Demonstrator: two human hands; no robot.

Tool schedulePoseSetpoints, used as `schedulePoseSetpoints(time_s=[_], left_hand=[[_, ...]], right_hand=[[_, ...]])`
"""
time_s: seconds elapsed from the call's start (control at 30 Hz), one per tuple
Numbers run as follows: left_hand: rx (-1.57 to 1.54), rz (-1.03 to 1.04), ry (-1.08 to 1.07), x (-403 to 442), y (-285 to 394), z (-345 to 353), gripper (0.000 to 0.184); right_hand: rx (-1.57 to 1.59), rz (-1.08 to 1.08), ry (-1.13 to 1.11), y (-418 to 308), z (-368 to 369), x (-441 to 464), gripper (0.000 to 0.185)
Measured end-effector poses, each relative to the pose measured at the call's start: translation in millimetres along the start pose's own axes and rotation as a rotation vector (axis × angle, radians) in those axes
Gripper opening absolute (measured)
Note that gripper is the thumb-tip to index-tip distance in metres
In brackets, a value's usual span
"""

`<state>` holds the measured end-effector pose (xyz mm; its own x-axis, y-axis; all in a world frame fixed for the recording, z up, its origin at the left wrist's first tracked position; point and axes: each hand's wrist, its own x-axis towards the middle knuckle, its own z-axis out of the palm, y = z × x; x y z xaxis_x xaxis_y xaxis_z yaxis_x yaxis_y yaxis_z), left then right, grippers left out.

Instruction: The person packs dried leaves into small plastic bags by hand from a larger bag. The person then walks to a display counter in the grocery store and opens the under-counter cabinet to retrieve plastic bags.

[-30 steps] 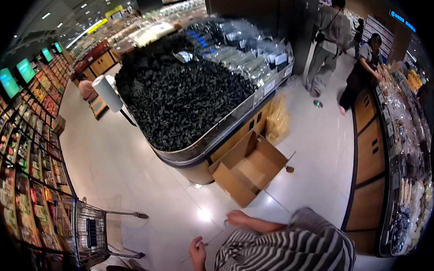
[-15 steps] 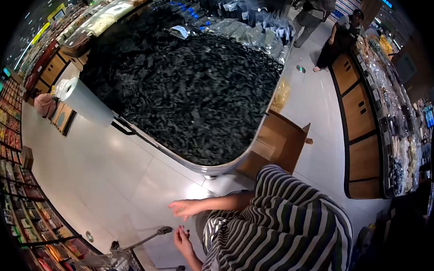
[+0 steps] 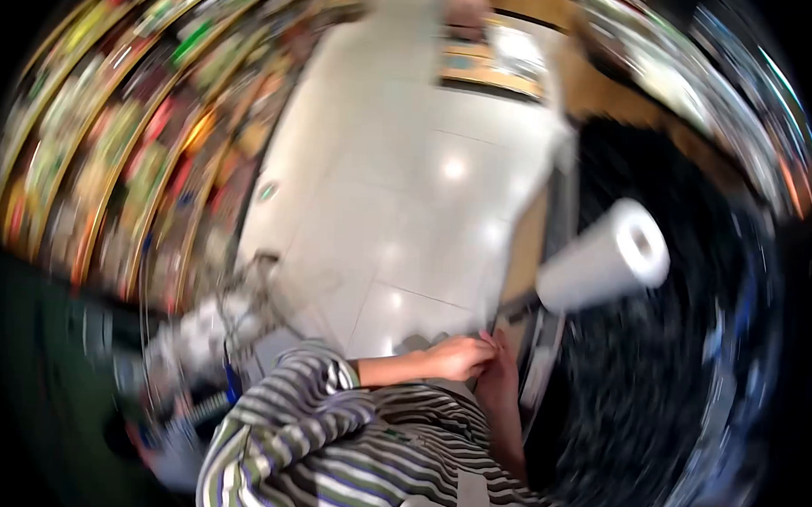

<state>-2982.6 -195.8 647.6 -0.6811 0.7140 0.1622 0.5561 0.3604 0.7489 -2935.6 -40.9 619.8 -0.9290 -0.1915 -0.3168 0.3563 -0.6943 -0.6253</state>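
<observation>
My left hand (image 3: pixel 464 357) reaches across the front of my striped shirt, its fingers bent inward. It meets my right hand (image 3: pixel 500 375) in front of my body, and their fingertips touch or overlap. The right fingers are close together and point away from me. Both hands look closed; blur hides whether anything lies between the fingers. Just right of them is the edge of a large bin of dark, shredded-looking goods (image 3: pixel 628 354). A white roll of plastic bags (image 3: pixel 596 262) stands at the bin's edge, beyond my right hand.
On the left, blurred shelves (image 3: pixel 138 160) hold many colourful packages. A wheeled cart (image 3: pixel 212 345) with white items appears near my left side. Pale floor tiles (image 3: pixel 373 180) run ahead to a low wooden stand (image 3: pixel 491 71). Another display counter (image 3: pixel 650 65) lies at the upper right.
My view has swung left, so the bin and roll now lie to my right and the shelves fill the left. My hands, apart before, have come together.
</observation>
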Motion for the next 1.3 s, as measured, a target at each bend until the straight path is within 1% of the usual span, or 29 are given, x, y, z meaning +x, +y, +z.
schedulePoseSetpoints(time_s=[0.07, 0.1, 0.13, 0.17, 0.2, 0.23, 0.27, 0.3, 0.4, 0.43, 0.53, 0.6, 0.67, 0.73, 0.87, 0.97, 1.07, 1.1, 1.13, 1.2, 1.3], left_hand=[[0.002, -0.103, 0.243, 1, -15, -20, 0.013], [0.008, -0.155, 0.322, -1, -30, -29, 0.014], [-0.006, -0.228, 0.399, -11, -38, -42, 0.013], [-0.028, -0.288, 0.473, -22, -43, -58, 0.012], [-0.053, -0.334, 0.543, -37, -41, -68, 0.011], [0.143, -0.425, 0.595, -52, -42, -77, 0.009], [0.135, -0.589, 0.702, -68, -38, -88, 0.012], [0.136, -0.671, 0.769, -91, -37, -103, 0.013], [0.123, -0.935, 0.941, -138, -53, -112, 0.016], [0.104, -1.031, 0.995, -154, -55, -112, 0.017], [0.201, -1.148, 1.083, -178, -58, -115, 0.019], [0.183, -1.173, 1.122, -187, -63, -119, 0.021], [0.151, -1.155, 1.115, -190, -69, -127, 0.023], [0.153, -1.124, 1.046, -194, -78, -141, 0.026], [0.071, -1.086, 0.903, -207, -106, -167, 0.029], [0.041, -1.007, 0.750, -207, -134, -186, 0.032], [0.027, -0.976, 0.582, -206, -168, -191, 0.032], [0.055, -0.892, 0.548, -207, -181, -188, 0.034], [0.066, -0.861, 0.503, -206, -192, -185, 0.034], [0.099, -0.787, 0.370, -194, -197, -200, 0.035], [0.183, -0.665, 0.147, -168, -203, -212, 0.035]], right_hand=[[0.148, 0.145, -0.074, -5, 10, 46, 0.049], [0.076, 0.236, -0.097, -4, 5, 82, 0.048], [0.008, 0.290, -0.181, -3, 7, 110, 0.047], [-0.538, 0.152, -0.337, -3, 16, 133, 0.050], [-0.686, 0.176, -0.386, -4, 33, 142, 0.051], [-0.833, 0.195, -0.441, -5, 49, 152, 0.053], [-0.599, 0.415, -0.357, -13, 76, 161, 0.053], [-0.371, 0.630, -0.252, -11, 101, 173, 0.054], [-0.379, 0.698, -0.348, 11, 102, 219, 0.049], [-0.393, 0.706, -0.333, 19, 106, 231, 0.050], [-0.439, 0.716, -0.265, 38, 117, 251, 0.048], [-0.464, 0.751, -0.288, 54, 129, 259, 0.048], [-0.498, 0.782, -0.270, 61, 130, 262, 0.047], [-0.532, 0.810, -0.251, 73, 131, 272, 0.047], [-0.660, 0.748, -0.150, 86, 133, 276, 0.045], [-0.697, 0.735, -0.105, 95, 109, 273, 0.043], [-0.739, 0.604, 0.030, 82, 110, 239, 0.037], [-0.754, 0.579, 0.074, 78, 106, 225, 0.035], [-0.767, 0.566, 0.112, 76, 102, 215, 0.034], [-0.796, 0.461, 0.172, 64, 97, 190, 0.028], [-0.776, 0.310, 0.255, 53, 77, 155, 0.028]])
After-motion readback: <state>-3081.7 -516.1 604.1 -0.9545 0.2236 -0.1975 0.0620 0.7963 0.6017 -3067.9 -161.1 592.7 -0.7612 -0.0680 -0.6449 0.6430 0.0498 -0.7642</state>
